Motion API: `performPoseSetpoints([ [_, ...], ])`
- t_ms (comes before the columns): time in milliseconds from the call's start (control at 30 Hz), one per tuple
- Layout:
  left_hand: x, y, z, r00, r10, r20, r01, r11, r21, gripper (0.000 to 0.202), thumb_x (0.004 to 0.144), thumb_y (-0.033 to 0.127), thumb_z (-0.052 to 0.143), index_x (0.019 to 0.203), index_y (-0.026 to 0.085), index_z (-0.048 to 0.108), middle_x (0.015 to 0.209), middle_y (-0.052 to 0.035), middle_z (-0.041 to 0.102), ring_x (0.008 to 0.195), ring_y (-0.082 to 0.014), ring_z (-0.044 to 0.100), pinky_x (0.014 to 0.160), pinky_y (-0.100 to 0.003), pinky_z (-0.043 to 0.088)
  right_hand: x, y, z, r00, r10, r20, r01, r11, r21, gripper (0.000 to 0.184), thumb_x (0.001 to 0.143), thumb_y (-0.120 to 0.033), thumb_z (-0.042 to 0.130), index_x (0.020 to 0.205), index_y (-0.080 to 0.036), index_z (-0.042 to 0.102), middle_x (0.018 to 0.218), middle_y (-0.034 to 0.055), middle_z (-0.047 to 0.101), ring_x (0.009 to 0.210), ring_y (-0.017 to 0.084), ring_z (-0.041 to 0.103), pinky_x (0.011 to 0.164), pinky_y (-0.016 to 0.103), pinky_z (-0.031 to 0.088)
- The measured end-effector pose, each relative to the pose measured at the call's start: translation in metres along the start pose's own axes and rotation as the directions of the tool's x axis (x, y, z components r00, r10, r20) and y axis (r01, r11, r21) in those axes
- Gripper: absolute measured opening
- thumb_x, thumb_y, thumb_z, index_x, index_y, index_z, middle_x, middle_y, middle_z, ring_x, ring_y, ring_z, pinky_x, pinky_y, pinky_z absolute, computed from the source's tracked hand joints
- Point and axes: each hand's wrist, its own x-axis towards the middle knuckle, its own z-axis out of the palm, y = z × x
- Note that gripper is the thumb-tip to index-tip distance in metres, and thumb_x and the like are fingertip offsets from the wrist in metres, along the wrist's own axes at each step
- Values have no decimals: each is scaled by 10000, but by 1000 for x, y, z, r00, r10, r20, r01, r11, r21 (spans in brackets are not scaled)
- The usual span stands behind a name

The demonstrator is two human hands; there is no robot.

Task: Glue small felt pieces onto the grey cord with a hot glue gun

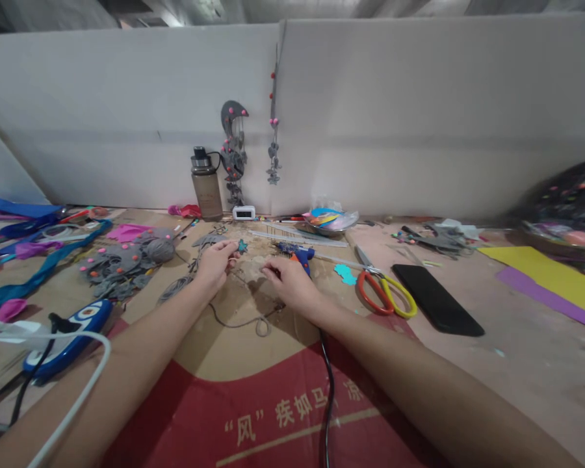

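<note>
Teal piece [242,246] in the left hand [219,263], work seemingly partway.
The left hand pinches it above the tabletop [526,396]; whether the right hand [290,281] grips anything, I cannot tell. Grey cord [231,325] trails loose nearby, so joining may remain; a moon-shaped hanging [233,159] at the white panel [419,117] looks finished.

Reaches forward with the left forearm [149,338] and right forearm [394,356], both bare, slanting inward from the lower corners. Holds the left wrist [199,288] and right wrist [322,309] nearly in line with the arms. Brings the left hand [215,265] and right hand [292,279] near each other, apart at the tips. Curls the left fingers [229,247] in, pointing rightward. Bends the right fingers [274,265] leftward, back of the hand turned up.
</note>
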Motion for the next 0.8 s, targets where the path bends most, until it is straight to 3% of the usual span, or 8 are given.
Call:
performPoseSetpoints([
  [133,7,-1,-6,1000,-15,-17,14,999,-48,197,588,251,711,667,133,574,498,24,529,421,-42,434,389,-151,258,0,0,-1,999,-17,28,18,998,-67,188,853,-197,469,735,-165,612,727,34,624,696,138,538,659,250,364],
  [300,12,2,-13,1000,19,-6,-19,1000,-24,199,596,265,706,670,131,579,508,16,537,433,-45,433,393,-153,259,3,2,-9,998,64,23,-61,992,-114,220,876,-225,430,809,-170,632,790,50,650,716,148,554,672,265,378],
  [400,10,5,-11,998,62,-11,-61,998,21,225,586,285,716,690,131,589,526,14,538,462,-54,457,402,-157,261,4,1,-13,996,94,12,-88,970,-227,206,859,-243,462,815,-163,647,843,82,644,801,184,552,745,312,392],
  [500,3,8,-4,992,122,-3,-122,988,91,244,592,315,715,705,134,596,550,15,543,486,-63,476,420,-168,278,3,-6,-13,991,108,-79,-125,956,-265,193,828,-271,524,939,-160,636,995,115,620,961,228,518,869,379,377],
  [567,-4,10,2,984,174,23,-176,971,163,244,627,341,695,736,139,612,568,10,558,497,-72,481,437,-180,300,4,-14,-12,983,105,-148,-132,974,-182,267,825,-295,534,1051,-163,585,1082,118,595,1037,235,491,927,409,359],
  [667,-17,13,11,954,293,61,-297,901,316,216,697,352,641,767,148,637,584,9,568,505,-83,475,464,-199,330,7,-24,-9,972,144,-186,-128,987,94,378,814,-355,555,1145,-186,486,1161,107,561,1089,217,487,950,408,369],
  [733,-27,16,17,918,376,124,-390,810,439,193,736,338,607,775,154,651,609,3,586,535,-90,491,510,-209,369,10,-27,-5,959,238,-156,-169,917,361,437,790,-382,582,1159,-207,428,1154,91,561,1069,193,520,921,378,407],
  [800,-36,20,21,873,466,146,-467,709,528,166,736,313,607,766,158,659,681,-9,622,569,-96,515,550,-218,397,12,-29,-1,936,345,-71,-236,763,601,443,771,-378,597,1130,-218,395,1046,61,591,969,165,577,858,346,451],
])
